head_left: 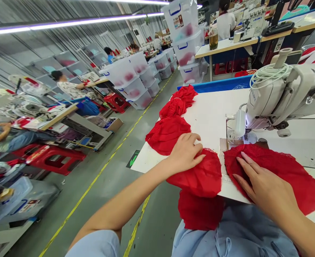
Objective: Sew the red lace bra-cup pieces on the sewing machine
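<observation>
Taking the needle area of the sewing machine point(270, 96) as the clock's centre, the right hand point(270, 189) is at 5 o'clock, open and palm down, its fingers laid on a red fabric piece point(294, 175). This piece lies on the table point(211, 107), its upper edge close to the machine's foot and its tail spreading toward 4 o'clock.

The left hand point(185, 153), at about 8 to 9 o'clock, is loosely curled with the fingers apart, resting on a 2nd red piece point(200, 178) and gripping nothing that shows. Below it, at 7 o'clock, a hanging red piece point(200, 210) drops past the table edge. More red cloth point(168, 132) lies at 9 o'clock, and a crumpled bunch point(177, 103) at 10 o'clock.

The cloth looks thin, light and limp, so it should wrinkle and slide easily rather than break; the lacy edge may stretch if tugged. Flat fingertips just inside the edge would steady it better than a pinch at 1 corner, and the overhang's weight, though small, could draw the cloth off the table.
</observation>
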The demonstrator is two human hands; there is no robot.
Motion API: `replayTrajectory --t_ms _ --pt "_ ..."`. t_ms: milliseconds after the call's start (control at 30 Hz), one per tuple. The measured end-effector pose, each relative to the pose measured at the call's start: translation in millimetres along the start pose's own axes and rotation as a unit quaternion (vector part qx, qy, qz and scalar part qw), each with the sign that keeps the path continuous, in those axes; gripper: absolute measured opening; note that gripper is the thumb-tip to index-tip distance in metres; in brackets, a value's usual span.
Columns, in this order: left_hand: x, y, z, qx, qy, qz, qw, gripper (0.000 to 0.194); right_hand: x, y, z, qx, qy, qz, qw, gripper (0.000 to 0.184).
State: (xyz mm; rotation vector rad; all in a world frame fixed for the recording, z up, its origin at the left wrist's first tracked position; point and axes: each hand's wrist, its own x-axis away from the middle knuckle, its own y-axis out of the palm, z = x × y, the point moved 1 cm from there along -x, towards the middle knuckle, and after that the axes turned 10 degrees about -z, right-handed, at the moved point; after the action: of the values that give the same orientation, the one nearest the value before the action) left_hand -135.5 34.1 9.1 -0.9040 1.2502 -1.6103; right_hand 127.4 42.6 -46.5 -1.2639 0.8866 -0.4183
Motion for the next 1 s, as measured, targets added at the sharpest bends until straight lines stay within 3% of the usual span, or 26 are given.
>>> replayTrajectory --t_ms 133,333,433,600,733,833,933,1000 --pt "-6 15.1 7 0.024 0.019 -0.011 0.999 0.019 3 -6 -2 -0.007 -0.011 -0.002 1.000 0.049" --pt "-23 16.6 6 0.001 -0.030 -0.094 0.995 0.012 -11 -11 -9 -0.206 -0.015 0.061 0.976 0.031" --pt "-24 12.6 9 0.015 -0.016 -0.109 0.994 0.006 -22 1 -21 -0.215 0.025 0.011 0.976 0.033" --pt "-8 12.1 15 0.163 0.037 -0.128 0.978 0.012 -21 13 -31 -0.244 0.039 -0.026 0.969 0.025" --pt "11 18.3 23 0.328 0.076 -0.083 0.938 0.016 -16 7 -27 -0.339 0.018 -0.022 0.940 0.028" --pt "19 23.4 29 0.322 0.084 -0.070 0.940 0.015 -12 4 -28 -0.389 0.021 -0.014 0.921 0.022" --pt "24 25.9 31 0.233 0.074 -0.103 0.964 0.018 -7 7 -32 -0.286 0.000 0.012 0.958 0.023" --pt "27 26.5 31 0.219 0.081 -0.124 0.964 0.021 -3 9 -34 -0.199 -0.033 0.012 0.979 0.027"
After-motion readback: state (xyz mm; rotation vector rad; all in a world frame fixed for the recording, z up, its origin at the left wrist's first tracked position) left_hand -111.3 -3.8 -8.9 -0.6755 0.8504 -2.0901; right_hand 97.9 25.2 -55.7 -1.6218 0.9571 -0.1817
